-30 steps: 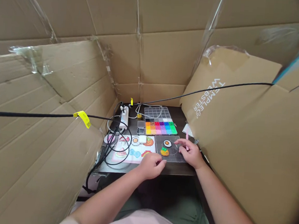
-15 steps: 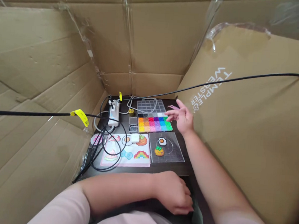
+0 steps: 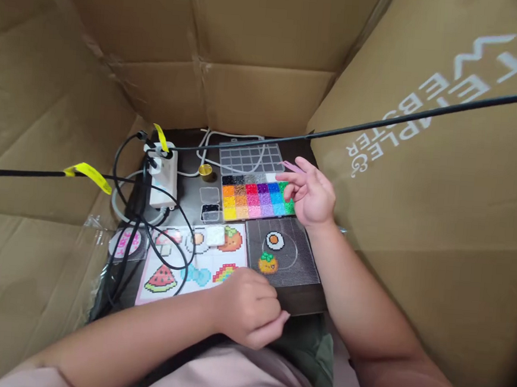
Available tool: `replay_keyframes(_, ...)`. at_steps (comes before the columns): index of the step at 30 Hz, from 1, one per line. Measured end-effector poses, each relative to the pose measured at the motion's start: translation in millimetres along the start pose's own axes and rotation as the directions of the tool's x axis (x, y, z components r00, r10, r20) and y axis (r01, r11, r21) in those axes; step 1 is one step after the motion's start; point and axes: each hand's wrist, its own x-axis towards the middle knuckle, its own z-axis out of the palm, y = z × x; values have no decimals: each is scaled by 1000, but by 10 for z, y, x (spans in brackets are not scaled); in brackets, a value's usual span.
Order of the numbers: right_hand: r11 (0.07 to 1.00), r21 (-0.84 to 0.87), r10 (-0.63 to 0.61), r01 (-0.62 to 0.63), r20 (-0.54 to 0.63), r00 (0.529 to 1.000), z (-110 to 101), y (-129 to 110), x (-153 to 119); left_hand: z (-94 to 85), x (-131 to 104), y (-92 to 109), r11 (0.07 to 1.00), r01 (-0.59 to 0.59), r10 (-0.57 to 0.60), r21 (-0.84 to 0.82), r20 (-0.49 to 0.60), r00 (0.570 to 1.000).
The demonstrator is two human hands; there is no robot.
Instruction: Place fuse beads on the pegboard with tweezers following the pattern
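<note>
Pink tweezers (image 3: 294,168) rest among the fingers of my right hand (image 3: 314,192), which is raised over the right end of the bead box. That box (image 3: 258,199) stands open, its compartments filled with beads sorted by colour. My left hand (image 3: 253,309) is curled into a fist near the front edge of the table; its palm is hidden. Between the hands lies a clear pegboard (image 3: 299,277) carrying a fried-egg bead figure (image 3: 275,241) and an orange persimmon-like one (image 3: 268,263). To its left is a pattern sheet (image 3: 162,278), partly covered by my left hand.
A white power strip (image 3: 163,183) with tangled black cables (image 3: 181,205) stands at the left. Small clear boxes (image 3: 210,210) and a gold tin (image 3: 205,172) are behind the sheet. One black cable crosses above the table. Cardboard walls (image 3: 266,98) enclose the space.
The view has tilted down and come closer. My left fist has moved left and forward, over the pattern sheet's corner. My right hand stays by the bead box with the tweezers.
</note>
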Motion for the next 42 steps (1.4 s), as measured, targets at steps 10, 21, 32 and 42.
replay_keyframes(10,999,-28,-22,22,4,1000,57,-128,-81,231,-126,8,986,-14,3,-168,-66,998)
replay_keyframes(21,993,75,72,-89,210,975,174,-164,-159,35,-11,-32,943,206,-236,-261,-88,968)
replay_keyframes(32,996,84,14,-6,-99,995,207,-215,-119,-159,37,-142,830,432,-510,-353,-169,843)
replay_keyframes(42,935,-153,350,-321,552,757,26,-387,-278,-184,26,-191,639,583,-754,-501,-258,604)
